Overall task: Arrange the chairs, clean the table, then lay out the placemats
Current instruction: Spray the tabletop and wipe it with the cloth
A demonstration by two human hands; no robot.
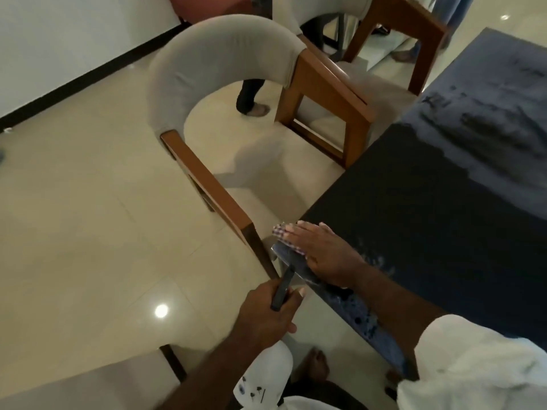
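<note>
The dark table (429, 184) fills the right side, and its top shows pale wiping streaks. My right hand (322, 255) lies flat with straight fingers on a checked cloth (279, 232) at the table's near left corner. My left hand (266, 312) grips the black handle of a small flat-bladed tool (282, 287), with its grey blade held at the table's edge just below the cloth. A chair (225, 63) with a grey padded curved back and wooden arms stands at the table's left side, its seat partly under the tabletop.
A second wooden chair (408, 28) stands at the table's far end. The corner of another chair (168, 353) shows at bottom left. Another person's leg and foot (251, 105) are behind the grey chair. The glossy tiled floor (88, 217) spreads to the left, up to a white wall.
</note>
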